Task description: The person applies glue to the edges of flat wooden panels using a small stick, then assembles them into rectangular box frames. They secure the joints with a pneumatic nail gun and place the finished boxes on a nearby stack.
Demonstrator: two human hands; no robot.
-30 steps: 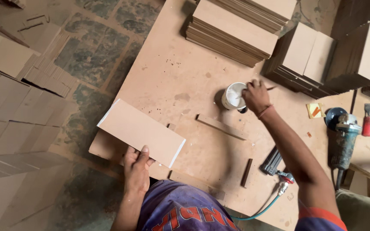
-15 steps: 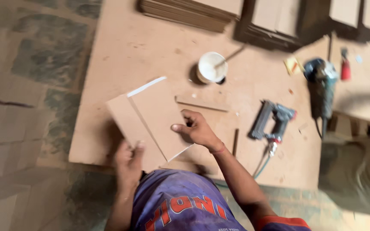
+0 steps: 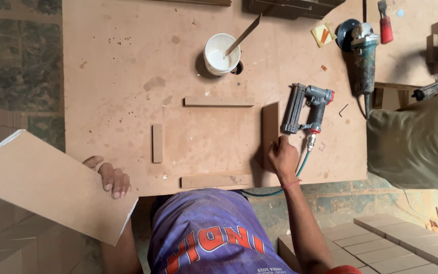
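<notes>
Strips laid out in a ring on the worktable, tools off to the right

On the worktable (image 3: 117, 76), taking its middle as the clock's centre: a long strip (image 3: 219, 101) lies at 12 o'clock, a short strip (image 3: 157, 143) at 9, another strip (image 3: 216, 180) at 6 along the near edge, and an upright strip (image 3: 270, 133) at 3, with the right hand (image 3: 282, 157) on its near end. The nail gun (image 3: 305, 107) lies just right of that strip, the bucket (image 3: 222, 54) with a stick in it behind the 12 o'clock strip, and the angle grinder (image 3: 363, 48) at 2 o'clock. The left hand (image 3: 108, 177) holds a board (image 3: 46, 187) off the table at 8 o'clock.
</notes>
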